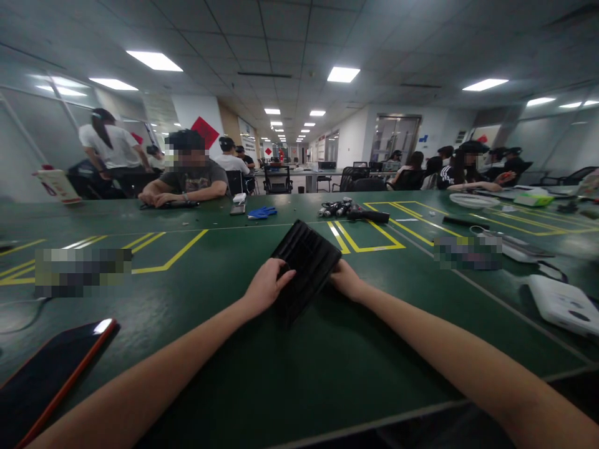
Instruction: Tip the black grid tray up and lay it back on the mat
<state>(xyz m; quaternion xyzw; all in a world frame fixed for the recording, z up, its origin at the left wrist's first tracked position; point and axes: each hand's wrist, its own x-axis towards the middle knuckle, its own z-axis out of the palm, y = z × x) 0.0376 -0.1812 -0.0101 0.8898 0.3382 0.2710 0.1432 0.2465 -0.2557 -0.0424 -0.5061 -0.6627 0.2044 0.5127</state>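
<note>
Between my two hands is a black rectangular object (306,265), held tilted above the green table. It is flat with a ridged surface, and I cannot make out its exact kind. My left hand (267,284) grips its left edge, with the thumb lying across the face. At the right edge my right hand (347,279) has hold of it, and most of those fingers are hidden behind the object.
A phone with an orange edge (56,374) lies at lower left. Dark cables (334,207), a black cylinder (372,216) and a blue cloth-like item (262,212) lie farther back. A white device (564,302) is at right. Across the table sits a person (191,171).
</note>
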